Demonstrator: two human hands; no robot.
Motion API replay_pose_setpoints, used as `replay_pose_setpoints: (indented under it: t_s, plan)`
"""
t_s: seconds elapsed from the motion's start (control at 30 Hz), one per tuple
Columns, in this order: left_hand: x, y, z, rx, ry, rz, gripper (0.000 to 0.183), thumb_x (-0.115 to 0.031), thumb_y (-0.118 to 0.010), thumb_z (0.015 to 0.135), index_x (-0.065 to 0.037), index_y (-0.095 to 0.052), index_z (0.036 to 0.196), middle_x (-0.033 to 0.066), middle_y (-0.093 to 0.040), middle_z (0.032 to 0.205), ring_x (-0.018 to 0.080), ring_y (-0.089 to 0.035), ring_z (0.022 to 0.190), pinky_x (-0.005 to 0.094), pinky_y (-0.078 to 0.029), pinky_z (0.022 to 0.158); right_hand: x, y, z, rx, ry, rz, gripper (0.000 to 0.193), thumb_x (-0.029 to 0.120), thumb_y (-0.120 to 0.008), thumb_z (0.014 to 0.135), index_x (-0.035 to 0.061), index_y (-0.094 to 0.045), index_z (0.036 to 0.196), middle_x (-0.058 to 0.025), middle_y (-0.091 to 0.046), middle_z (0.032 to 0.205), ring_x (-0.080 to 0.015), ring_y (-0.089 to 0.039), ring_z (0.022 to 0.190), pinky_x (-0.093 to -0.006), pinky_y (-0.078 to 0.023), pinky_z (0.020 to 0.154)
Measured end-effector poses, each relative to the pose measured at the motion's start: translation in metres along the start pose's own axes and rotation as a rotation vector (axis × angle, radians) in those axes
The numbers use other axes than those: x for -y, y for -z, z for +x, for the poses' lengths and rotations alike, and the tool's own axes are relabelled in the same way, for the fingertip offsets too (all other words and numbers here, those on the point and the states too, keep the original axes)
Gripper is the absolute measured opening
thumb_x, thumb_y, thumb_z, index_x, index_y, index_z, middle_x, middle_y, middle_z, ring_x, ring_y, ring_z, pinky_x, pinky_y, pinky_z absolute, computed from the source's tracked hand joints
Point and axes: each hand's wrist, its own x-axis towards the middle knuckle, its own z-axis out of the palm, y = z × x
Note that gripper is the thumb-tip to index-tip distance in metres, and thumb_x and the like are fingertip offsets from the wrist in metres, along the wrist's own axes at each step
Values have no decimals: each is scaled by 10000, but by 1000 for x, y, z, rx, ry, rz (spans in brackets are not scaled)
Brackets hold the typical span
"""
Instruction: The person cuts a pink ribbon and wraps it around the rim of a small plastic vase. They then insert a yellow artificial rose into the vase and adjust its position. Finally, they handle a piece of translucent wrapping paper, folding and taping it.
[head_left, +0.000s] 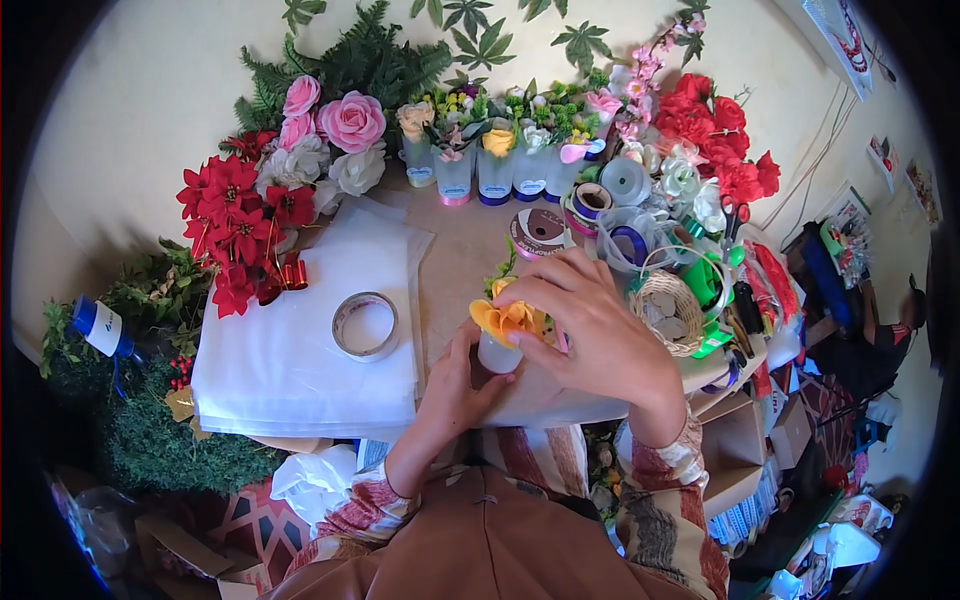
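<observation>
Near the front edge of the table, my left hand (pixel 458 385) is wrapped round a small frosted cup (pixel 496 354), keeping it upright. A yellow-orange artificial flower (pixel 508 318) sits at the cup's mouth, with a green sprig (pixel 507 262) rising behind it. From above and the right, my right hand (pixel 590 320) closes its thumb and fingers on the flower's petals. The flower's stem and most of the cup are hidden behind the petals and my fingers.
Finished-looking frosted cups with flowers (pixel 497 172) stand along the back. A tape roll (pixel 365 326) lies on white translucent sheets (pixel 300 350) at left. Ribbon spools (pixel 540 230), a wicker basket (pixel 668 312) and scissors (pixel 735 215) crowd the right. Red poinsettias (pixel 240 225) fill the left rear.
</observation>
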Motion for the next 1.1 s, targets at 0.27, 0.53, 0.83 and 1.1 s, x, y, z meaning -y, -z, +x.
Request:
replay_pose_setpoints:
  t_s: [0.27, 0.53, 0.83, 1.1]
  plan:
    - [-1, 0, -1, 15, 60, 15, 704, -151, -749, 673, 30, -352, 1225, 228, -548, 1070, 393, -534, 1015, 417, -434, 863, -4, 11, 6, -106, 22, 78, 251, 117, -622, 751, 75, -569, 992, -95, -520, 980, -285, -477, 953, -396, -361, 849]
    - [-2, -2, 0, 14, 44, 0, 701, -177, -761, 666, 33, -367, 1206, 243, -529, 1108, 398, -516, 1038, 420, -429, 870, -7, -5, 4, -96, 29, 75, 231, 14, -568, 797, 30, -571, 1027, -119, -554, 1005, -276, -542, 918, -341, -429, 822]
    - [-4, -3, 0, -1, 29, 63, 735, -195, -769, 662, 24, -356, 1229, 244, -536, 1092, 394, -532, 1015, 417, -441, 855, -16, -9, -32, -399, -300, 461, 254, 44, -516, 866, 18, -521, 1118, -115, -563, 1004, -190, -571, 857, -294, -453, 763]
    - [-7, -3, 0, 13, 53, 108, 725, -223, -773, 665, 18, -372, 1219, 235, -547, 1063, 383, -555, 984, 421, -460, 822, -46, 7, -113, -682, -641, 359, 220, -6, -507, 845, 32, -530, 1061, -70, -568, 903, -130, -532, 751, -243, -414, 642]
